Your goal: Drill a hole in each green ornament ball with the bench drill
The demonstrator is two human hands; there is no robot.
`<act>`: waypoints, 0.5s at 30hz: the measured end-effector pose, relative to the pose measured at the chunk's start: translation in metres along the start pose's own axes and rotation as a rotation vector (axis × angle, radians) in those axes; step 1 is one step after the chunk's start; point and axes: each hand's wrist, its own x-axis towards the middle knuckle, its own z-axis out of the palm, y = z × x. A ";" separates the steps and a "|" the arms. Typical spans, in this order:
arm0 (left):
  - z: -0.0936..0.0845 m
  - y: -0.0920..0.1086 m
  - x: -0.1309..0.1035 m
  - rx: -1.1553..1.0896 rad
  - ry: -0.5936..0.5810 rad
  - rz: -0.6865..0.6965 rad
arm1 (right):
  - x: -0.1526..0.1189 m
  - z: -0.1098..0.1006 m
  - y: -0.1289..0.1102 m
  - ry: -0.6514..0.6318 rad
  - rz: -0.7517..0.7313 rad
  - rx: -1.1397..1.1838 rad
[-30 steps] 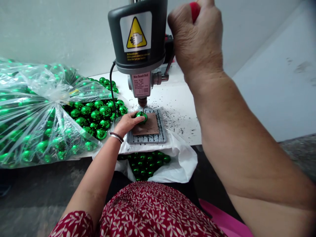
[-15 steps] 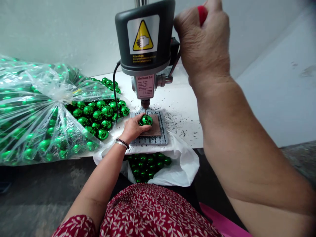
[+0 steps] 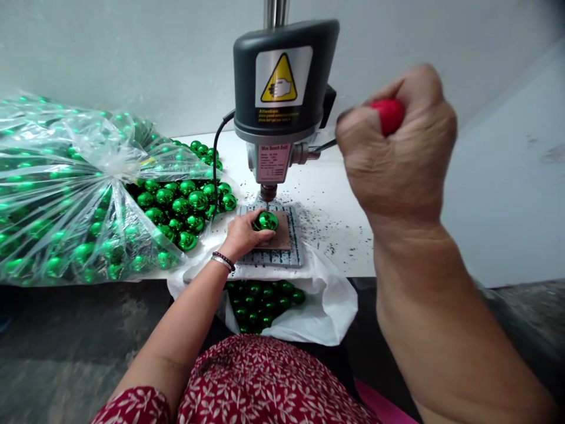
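A shiny green ball (image 3: 267,221) rests on a brown board (image 3: 282,234) over the grey slotted base (image 3: 295,258) of a bench drill (image 3: 285,76). My left hand (image 3: 245,234) is closed on the ball from the left, thumb in front and fingers behind. The drill's chuck (image 3: 268,192) and thin bit are right above the ball; whether the tip touches it I cannot tell. My right hand (image 3: 397,147) is wrapped round the red knob (image 3: 388,116) of the drill's lever, at the right of the drill head.
A clear plastic bag (image 3: 119,162) of green balls covers the table's left side, with loose green balls (image 3: 198,201) beside it. A white bag (image 3: 338,303) holding green balls hangs open at the front edge. Dark shavings lie right of the base. A black cable curves left of the drill.
My right hand has pulled the lever's knob down and toward me, away from the drill head. My left hand still holds the ball under the bit. The whole view has shifted slightly.
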 end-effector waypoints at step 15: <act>-0.003 0.003 -0.002 -0.006 -0.005 0.005 | -0.052 0.014 0.050 0.186 -0.320 -0.019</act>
